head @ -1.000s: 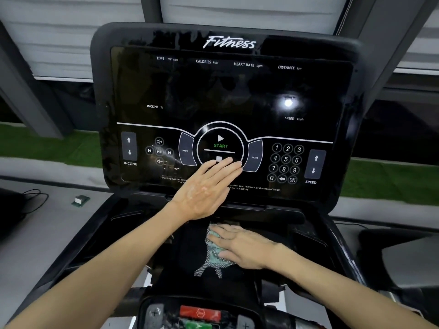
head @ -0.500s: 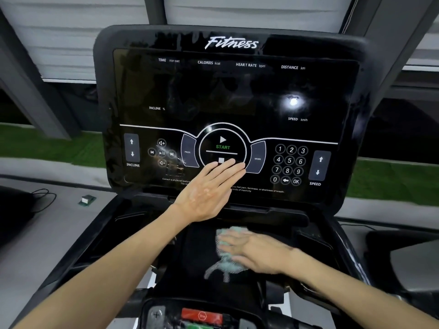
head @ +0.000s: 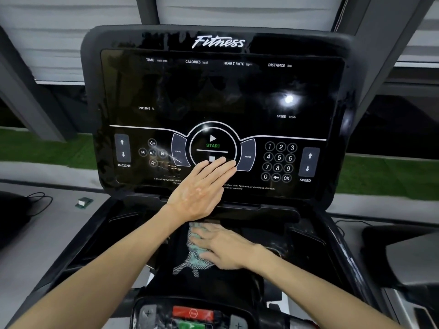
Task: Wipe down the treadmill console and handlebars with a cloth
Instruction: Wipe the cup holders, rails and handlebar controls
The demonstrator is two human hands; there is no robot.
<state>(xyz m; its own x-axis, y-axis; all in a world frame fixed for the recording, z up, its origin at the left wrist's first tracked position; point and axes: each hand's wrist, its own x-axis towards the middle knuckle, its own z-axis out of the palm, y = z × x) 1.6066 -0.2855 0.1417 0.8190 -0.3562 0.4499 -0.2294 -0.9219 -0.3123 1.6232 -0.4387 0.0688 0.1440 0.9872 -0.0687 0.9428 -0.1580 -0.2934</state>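
The black treadmill console (head: 213,96) stands upright ahead, its glossy screen dark with white labels and a green START mark. My left hand (head: 202,188) lies flat against the lower middle of the screen, fingers straight, fingertips at the stop button. Below it, on the dark console tray (head: 297,243), my right hand (head: 225,248) presses flat on a pale green cloth (head: 196,252). Part of the cloth is hidden under the palm; a mesh-patterned edge sticks out at the lower left.
A red stop button (head: 193,312) and a green one sit on the crossbar at the bottom. The side rails run down left (head: 66,252) and right (head: 356,269). A small green box (head: 83,202) and a cable (head: 40,198) lie on the grey ledge at left.
My right hand with the cloth slid slightly across the tray, first to the right, then back toward the screen. My left hand stays flat on the screen.
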